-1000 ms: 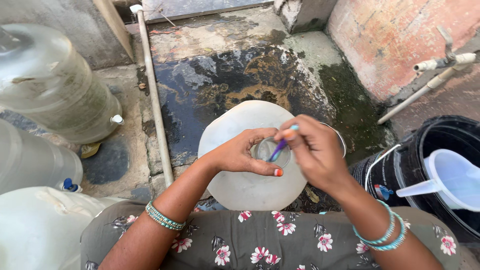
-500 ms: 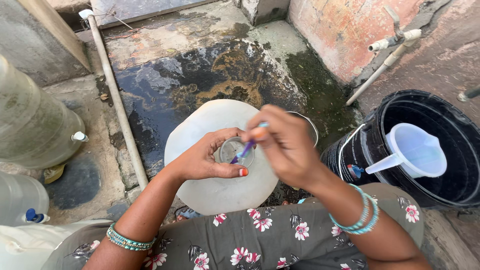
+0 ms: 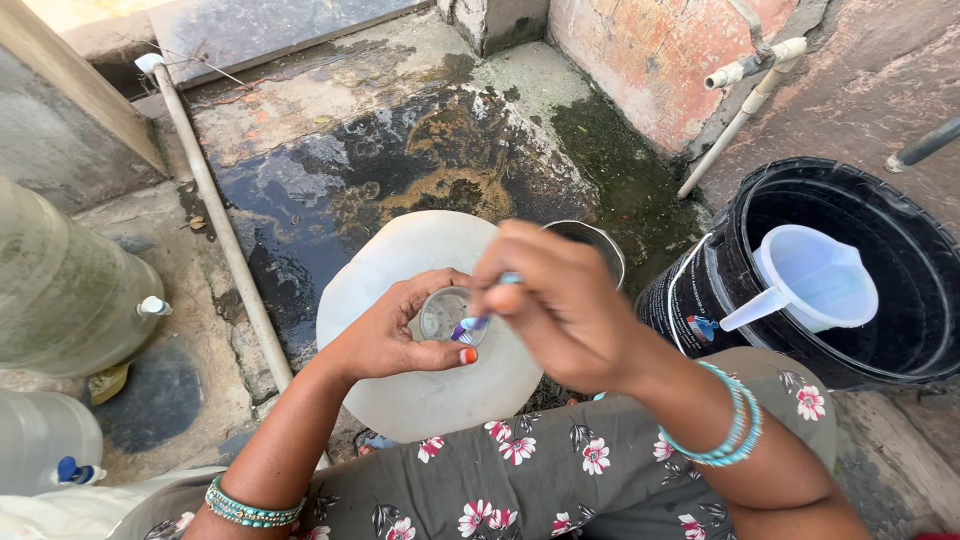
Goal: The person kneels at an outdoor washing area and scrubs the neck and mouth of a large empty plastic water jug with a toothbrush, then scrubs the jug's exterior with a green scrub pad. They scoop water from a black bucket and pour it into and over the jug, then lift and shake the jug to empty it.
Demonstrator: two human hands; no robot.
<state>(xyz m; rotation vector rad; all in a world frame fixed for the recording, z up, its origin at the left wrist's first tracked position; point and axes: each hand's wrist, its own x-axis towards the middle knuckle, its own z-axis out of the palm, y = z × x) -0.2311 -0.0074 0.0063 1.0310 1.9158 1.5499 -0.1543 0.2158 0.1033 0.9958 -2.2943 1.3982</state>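
**Brush over the jug mouth**

The right hand (image 3: pixel 560 300) pinches a small brush (image 3: pixel 470 327), its long axis slanting down-left into the jug's neck. The big translucent jug (image 3: pixel 420 390) lies beneath both hands; the left hand (image 3: pixel 395 335) clasps its mouth.

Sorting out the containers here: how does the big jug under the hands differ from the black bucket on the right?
The jug is pale and translucent with a narrow mouth; the black bucket is dark and wide open on top. The left hand grips the jug's neck while the right hand holds a small brush at its mouth; the bucket is untouched and holds a pale plastic pitcher. Both stand upright.
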